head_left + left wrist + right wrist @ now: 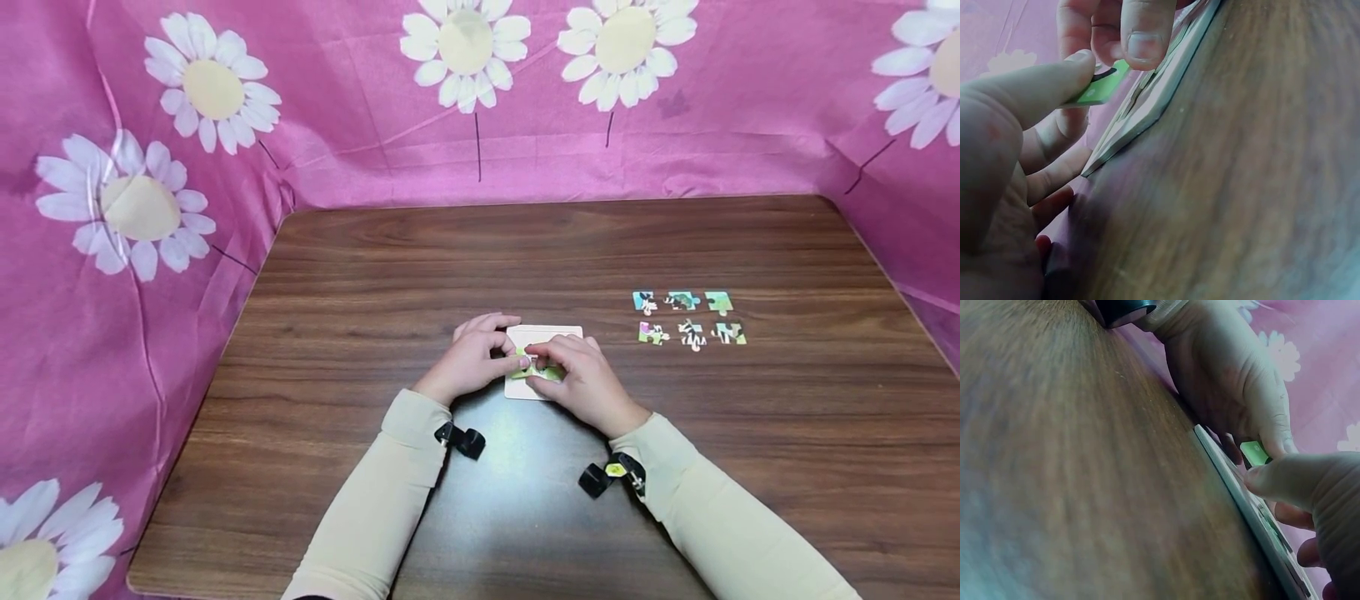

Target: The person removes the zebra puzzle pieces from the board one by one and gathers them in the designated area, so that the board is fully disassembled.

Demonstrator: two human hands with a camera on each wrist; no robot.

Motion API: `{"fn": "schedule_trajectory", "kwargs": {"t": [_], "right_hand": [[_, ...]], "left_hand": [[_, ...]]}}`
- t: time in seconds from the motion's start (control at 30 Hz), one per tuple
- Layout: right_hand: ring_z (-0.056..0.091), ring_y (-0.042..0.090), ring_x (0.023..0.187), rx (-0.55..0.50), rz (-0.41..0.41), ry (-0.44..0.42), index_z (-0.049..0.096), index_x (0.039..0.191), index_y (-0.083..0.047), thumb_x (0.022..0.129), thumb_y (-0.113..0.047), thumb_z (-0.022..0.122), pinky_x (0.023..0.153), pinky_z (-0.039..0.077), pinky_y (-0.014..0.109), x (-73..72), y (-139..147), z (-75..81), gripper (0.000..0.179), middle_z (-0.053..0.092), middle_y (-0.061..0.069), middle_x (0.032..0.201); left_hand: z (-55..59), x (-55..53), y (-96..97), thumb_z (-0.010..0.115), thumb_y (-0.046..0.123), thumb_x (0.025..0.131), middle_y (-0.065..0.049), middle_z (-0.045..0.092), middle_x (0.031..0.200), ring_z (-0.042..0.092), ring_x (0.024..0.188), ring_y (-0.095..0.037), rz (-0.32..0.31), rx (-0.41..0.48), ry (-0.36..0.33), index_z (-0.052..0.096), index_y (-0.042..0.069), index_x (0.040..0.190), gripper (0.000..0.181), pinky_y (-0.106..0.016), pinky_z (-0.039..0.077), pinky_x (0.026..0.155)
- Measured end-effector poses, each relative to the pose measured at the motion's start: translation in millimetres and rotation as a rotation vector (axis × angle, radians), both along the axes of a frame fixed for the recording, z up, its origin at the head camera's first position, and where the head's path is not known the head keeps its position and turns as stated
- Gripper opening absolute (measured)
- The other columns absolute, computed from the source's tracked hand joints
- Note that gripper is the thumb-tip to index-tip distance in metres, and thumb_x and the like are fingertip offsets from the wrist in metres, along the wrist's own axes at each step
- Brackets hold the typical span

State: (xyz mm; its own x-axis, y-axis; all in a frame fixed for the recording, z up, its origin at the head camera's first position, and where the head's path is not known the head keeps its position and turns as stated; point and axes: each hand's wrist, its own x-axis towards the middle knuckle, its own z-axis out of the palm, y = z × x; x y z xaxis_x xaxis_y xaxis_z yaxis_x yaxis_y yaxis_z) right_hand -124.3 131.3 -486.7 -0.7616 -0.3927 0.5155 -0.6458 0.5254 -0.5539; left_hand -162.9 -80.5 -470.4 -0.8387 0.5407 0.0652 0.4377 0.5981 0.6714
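A small green jigsaw puzzle piece with a dark mark [1102, 89] is held just above a pale, round-cornered puzzle board [525, 389]. My left hand [472, 358] pinches one end of the piece between thumb and fingers, its other fingers by the board's left edge. Coming from the other side, my right hand [588, 383] has its thumb and curled fingers around the piece's opposite end. Part of the board's inside lies hidden beneath the hands, with more green artwork [551, 372] showing under the right fingers.
Several loose puzzle pieces [682, 300] lie in two rows right of the board. The brown wood-grain table [375, 275] is bordered by a pink cloth [337, 83] printed with daisies. Black camera straps [468, 443] sit on both wrists.
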Motion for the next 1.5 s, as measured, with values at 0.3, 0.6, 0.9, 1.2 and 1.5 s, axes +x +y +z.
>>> {"fn": "schedule_trajectory", "kwargs": {"t": [0.3,0.6,0.9,1.2,1.5], "right_hand": [[0.055,0.01,0.071,0.051,-0.019,0.081,0.075,0.105,-0.009,0.075,-0.018,0.087,0.072,0.034,0.036,-1.0,4,-0.3,0.033,0.061,-0.004,0.077],[0.053,0.014,0.074,0.038,-0.081,0.028,0.075,0.106,-0.006,0.074,-0.017,0.086,0.076,0.035,0.037,0.7,24,-3.0,0.035,0.062,-0.002,0.078],[0.053,0.016,0.073,0.005,-0.127,0.031,0.075,0.106,-0.005,0.074,-0.009,0.082,0.075,0.036,0.036,2.8,48,-8.2,0.033,0.061,-0.003,0.077],[0.051,0.014,0.068,-0.006,-0.185,0.042,0.075,0.105,-0.005,0.073,-0.004,0.079,0.072,0.034,0.033,5.7,73,-5.4,0.032,0.061,-0.003,0.076],[0.048,0.009,0.068,0.033,-0.246,-0.001,0.075,0.104,-0.005,0.073,-0.005,0.08,0.072,0.032,0.033,14.8,98,-4.4,0.032,0.061,-0.004,0.077]], "left_hand": [[-0.6,-0.5,-1.2,0.074,0.036,0.089,-0.002,0.052,0.149,0.033,0.146,-0.026,-0.008,-0.013,-0.004,0.066,0.02,0.094,0.019,-0.054,0.013,0.117],[0.3,-0.8,4.9,0.081,0.039,0.082,0.0,0.05,0.15,0.033,0.145,-0.025,-0.02,-0.074,0.009,0.059,0.016,0.132,0.059,-0.049,0.015,0.119],[-2.4,2.8,4.8,0.083,0.033,0.08,-0.001,0.048,0.152,0.031,0.147,-0.024,-0.027,-0.109,0.009,0.059,0.014,0.135,0.063,-0.05,0.015,0.119],[-1.4,3.6,2.8,0.083,0.033,0.081,-0.001,0.046,0.153,0.03,0.147,-0.026,-0.021,-0.131,0.025,0.059,0.015,0.136,0.063,-0.05,0.014,0.12],[1.0,4.3,2.6,0.082,0.034,0.082,0.002,0.046,0.153,0.029,0.148,-0.022,-0.014,-0.137,0.023,0.061,0.016,0.133,0.059,-0.048,0.013,0.12]]}}
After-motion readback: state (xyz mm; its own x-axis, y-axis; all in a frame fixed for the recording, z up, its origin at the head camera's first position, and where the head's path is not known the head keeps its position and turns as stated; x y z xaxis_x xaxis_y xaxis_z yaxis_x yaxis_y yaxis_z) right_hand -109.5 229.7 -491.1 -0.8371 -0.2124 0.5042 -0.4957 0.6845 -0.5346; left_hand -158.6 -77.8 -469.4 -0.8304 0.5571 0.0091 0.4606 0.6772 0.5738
